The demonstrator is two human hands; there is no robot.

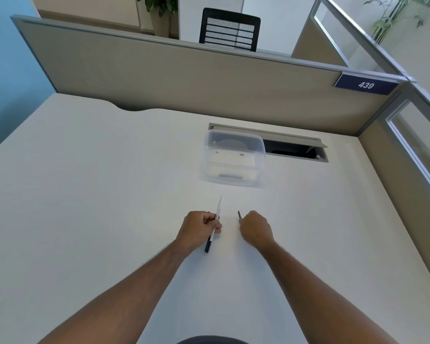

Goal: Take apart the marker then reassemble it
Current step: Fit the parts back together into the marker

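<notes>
The marker (215, 223) is a slim white-barrelled pen with a dark end pointing back toward the person and a pale, narrow end pointing away toward the far side of the worktop (85, 182). It is held slantwise just above the white surface. A small dark piece (239, 214), short and stick-like, is apart from it, poking up out of the other fist; whether it is the cap or another part is too small to tell.

Both forearms reach forward, bare, roughly parallel and converging slightly, with the hands low over the worktop and a gap between them.

The left hand (200, 228) is curled closed around the middle of the marker barrel, fingers wrapped over it. The right hand (255, 228) is closed in a loose fist, knuckles up, pinching the dark piece at its tip.

Further back, a clear plastic container (233, 157) sits on the worktop, well apart from both hands.
</notes>
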